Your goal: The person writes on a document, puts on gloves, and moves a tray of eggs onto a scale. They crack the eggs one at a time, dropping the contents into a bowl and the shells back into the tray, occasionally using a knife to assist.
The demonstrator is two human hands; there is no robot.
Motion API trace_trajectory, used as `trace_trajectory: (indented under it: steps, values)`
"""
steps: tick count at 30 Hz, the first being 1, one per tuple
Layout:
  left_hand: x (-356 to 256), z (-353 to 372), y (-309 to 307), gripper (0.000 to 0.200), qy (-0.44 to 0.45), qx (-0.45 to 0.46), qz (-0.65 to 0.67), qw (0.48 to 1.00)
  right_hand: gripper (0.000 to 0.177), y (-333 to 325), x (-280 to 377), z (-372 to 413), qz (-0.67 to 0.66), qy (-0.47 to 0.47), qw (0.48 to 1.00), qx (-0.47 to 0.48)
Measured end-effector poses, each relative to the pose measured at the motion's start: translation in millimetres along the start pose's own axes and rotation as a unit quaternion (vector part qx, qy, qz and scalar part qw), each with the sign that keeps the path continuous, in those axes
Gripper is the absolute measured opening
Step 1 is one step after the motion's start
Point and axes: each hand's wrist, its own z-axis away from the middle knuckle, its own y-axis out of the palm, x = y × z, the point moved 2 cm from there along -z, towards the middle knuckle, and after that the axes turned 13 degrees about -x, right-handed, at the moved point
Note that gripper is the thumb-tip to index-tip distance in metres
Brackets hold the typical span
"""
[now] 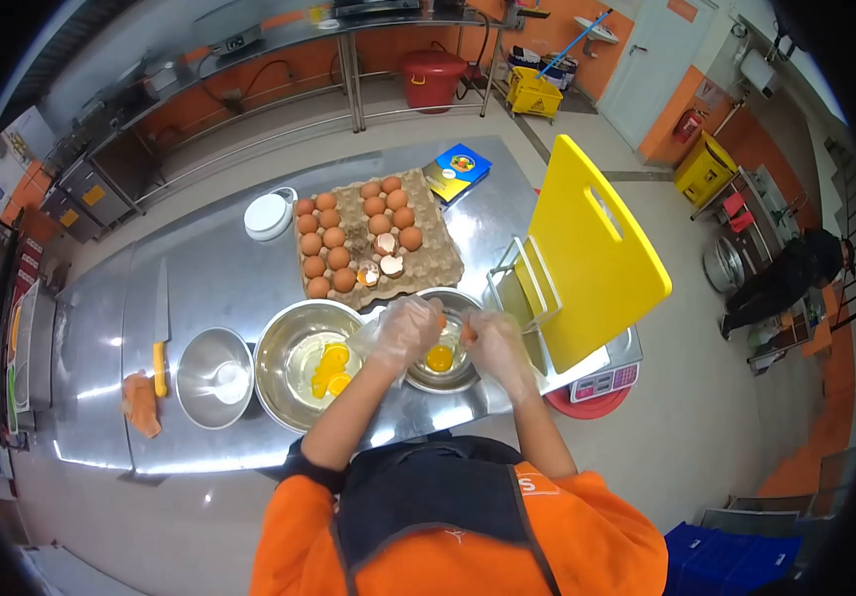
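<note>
Round steel bowl (200, 363) at left is catching light; larger steel bowl (277, 343) is holding yellow yolks (330, 369) in clear white; grey-brown cardboard tray (440, 256) behind is carrying brown eggs (333, 237) plus broken shells (391, 266); small steel bowl (460, 378) is holding one yolk (439, 359). Clear-gloved left hand (408, 330) and right hand (497, 348) are each pinching a brown eggshell piece (467, 334) above it. Shiny steel table (100, 328) is supporting everything; yellow-handled knife (160, 363) is lying left, yellow cutting board (587, 258) standing right. Beyond, red lidded bin (432, 81) and yellow mop bucket (534, 96) are sitting on the floor (587, 114).
</note>
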Motion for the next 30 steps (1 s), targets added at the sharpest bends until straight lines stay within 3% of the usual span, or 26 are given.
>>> trace_trajectory:
  steps: [1,2,3,4,5,6,7,8,9,11,12,13,14,15,17,20,22,24,26,30]
  values:
    - [-2,7,-3,0.023,0.002,0.001,0.001,1.0,0.006,3,4,-3,0.046,-0.013,0.997,0.06]
    - [2,6,-8,0.026,-0.052,0.011,0.063,0.997,0.017,-8,6,-1,0.024,0.056,0.993,0.097]
    - [10,1,-12,0.029,-0.107,0.019,0.124,0.986,0.017,-16,6,-13,0.025,0.044,0.995,0.09]
    - [9,-3,-36,0.036,-0.126,0.085,0.159,0.976,0.023,-28,9,-14,-0.045,0.119,0.99,0.058]
    - [12,5,-35,0.036,-0.126,0.093,0.159,0.975,0.028,-34,8,-7,-0.114,0.198,0.973,0.027]
    - [17,12,-30,0.038,-0.212,0.082,0.342,0.912,0.037,-30,-1,-3,-0.213,0.235,0.948,-0.015]
    - [21,15,-24,0.041,-0.286,0.063,0.51,0.808,0.037,-29,-1,-3,-0.214,0.235,0.948,-0.017]
    - [22,17,-14,0.041,-0.317,0.078,0.618,0.715,0.037,-28,0,-4,-0.301,0.245,0.92,-0.053]
    - [24,21,-6,0.041,-0.314,0.076,0.617,0.718,0.038,-27,2,-5,-0.385,0.251,0.884,-0.087]
    - [21,25,-7,0.043,-0.345,0.089,0.735,0.577,0.04,-28,10,-9,-0.403,0.24,0.879,-0.081]
    - [17,28,-6,0.048,-0.37,0.078,0.746,0.548,0.041,-30,18,-11,-0.345,0.194,0.916,-0.065]
    - [12,27,-7,0.048,-0.368,0.074,0.746,0.551,0.042,-32,27,-14,-0.284,0.146,0.946,-0.05]
    - [7,26,-9,0.048,-0.369,0.056,0.781,0.501,0.045,-32,36,-16,-0.244,0.131,0.96,-0.033]
    - [2,28,-9,0.048,-0.37,0.039,0.813,0.448,0.045,-25,39,-13,-0.247,0.127,0.96,-0.032]
    - [-1,36,11,0.043,-0.375,0.025,0.818,0.436,0.046,-16,44,-12,-0.177,0.029,0.98,-0.089]
    - [0,46,30,0.042,-0.424,0.021,0.841,0.336,0.049,-20,51,-22,-0.179,0.023,0.983,-0.037]
    - [1,47,26,0.044,-0.465,0.016,0.811,0.355,0.049,-15,49,-27,-0.169,0.02,0.985,0.006]
    - [3,46,14,0.045,-0.505,0.011,0.779,0.372,0.05,2,37,-31,-0.216,0.115,0.969,0.042]
    - [10,42,1,0.047,-0.496,-0.008,0.768,0.406,0.05,14,28,-52,-0.206,0.11,0.972,0.032]
    - [33,49,-22,0.051,-0.498,-0.069,0.768,0.398,0.053,46,27,-98,-0.103,0.07,0.992,0.002]
